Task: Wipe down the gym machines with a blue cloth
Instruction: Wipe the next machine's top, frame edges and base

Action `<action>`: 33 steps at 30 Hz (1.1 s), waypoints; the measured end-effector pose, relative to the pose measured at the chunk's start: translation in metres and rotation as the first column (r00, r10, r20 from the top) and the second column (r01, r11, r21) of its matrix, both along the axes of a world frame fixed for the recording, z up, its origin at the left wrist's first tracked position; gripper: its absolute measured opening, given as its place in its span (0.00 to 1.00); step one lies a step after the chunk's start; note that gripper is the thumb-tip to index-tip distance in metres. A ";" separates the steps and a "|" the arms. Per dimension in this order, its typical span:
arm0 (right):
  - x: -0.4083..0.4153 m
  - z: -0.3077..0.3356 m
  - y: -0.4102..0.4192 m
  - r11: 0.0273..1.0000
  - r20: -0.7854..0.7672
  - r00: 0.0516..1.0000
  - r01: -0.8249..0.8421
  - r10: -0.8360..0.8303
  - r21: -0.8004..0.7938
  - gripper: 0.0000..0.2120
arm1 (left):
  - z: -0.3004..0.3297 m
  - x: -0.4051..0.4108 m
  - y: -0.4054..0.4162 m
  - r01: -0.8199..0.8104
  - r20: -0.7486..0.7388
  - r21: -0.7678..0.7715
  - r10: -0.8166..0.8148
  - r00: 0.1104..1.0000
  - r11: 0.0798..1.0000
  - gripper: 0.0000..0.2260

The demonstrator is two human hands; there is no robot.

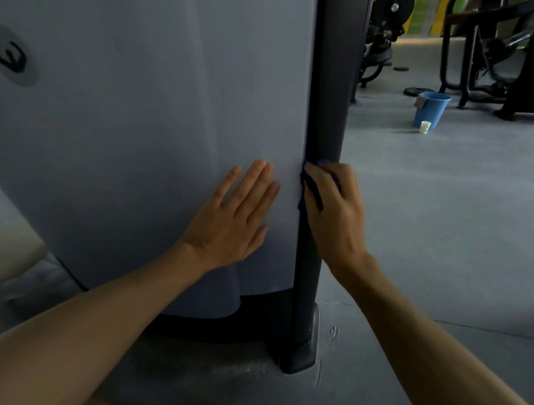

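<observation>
A gym machine fills the left of the view: a broad grey panel [144, 109] edged by a black upright post [330, 94]. My left hand [238, 219] lies flat on the grey panel, fingers straight and pointing up. My right hand [336, 209] grips a dark blue cloth [308, 195] and holds it against the black post, about halfway up. Most of the cloth is hidden under my fingers.
A blue bucket [429, 110] stands on the grey floor at the right rear, with a small white cup [425, 127] in front of it. Black machine frames [501, 61] and weight plates lie behind. The post's foot [301, 359] meets the floor near me.
</observation>
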State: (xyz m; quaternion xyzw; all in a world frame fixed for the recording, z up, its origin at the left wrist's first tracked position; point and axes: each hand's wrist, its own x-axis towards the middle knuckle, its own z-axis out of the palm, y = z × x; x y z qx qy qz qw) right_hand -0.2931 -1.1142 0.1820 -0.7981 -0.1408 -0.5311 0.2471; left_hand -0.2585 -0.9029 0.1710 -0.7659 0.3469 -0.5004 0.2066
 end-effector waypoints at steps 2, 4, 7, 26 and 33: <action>0.003 0.019 0.008 0.997 0.042 0.999 0.004 -0.007 0.075 0.11 | -0.002 0.001 0.001 -0.014 0.006 0.005 0.014 1.000 1.000 0.34; 0.004 0.014 0.012 0.997 0.072 0.997 0.008 -0.014 0.082 0.12 | -0.003 0.001 0.001 -0.002 0.004 -0.007 0.003 1.000 1.000 0.34; 0.001 -0.036 0.002 1.000 0.035 0.999 0.017 -0.017 -0.013 0.16 | -0.009 0.006 0.000 0.017 0.031 -0.026 -0.016 0.999 1.000 0.34; -0.011 -0.150 -0.008 0.998 -0.104 0.995 -0.011 0.004 -0.066 0.16 | -0.107 -0.004 0.005 0.071 -0.056 0.151 -0.063 0.996 0.986 0.31; -0.015 -0.150 -0.009 0.998 -0.142 0.989 -0.039 0.033 -0.044 0.12 | -0.165 -0.019 0.017 0.079 -0.168 0.249 -0.038 0.985 0.965 0.33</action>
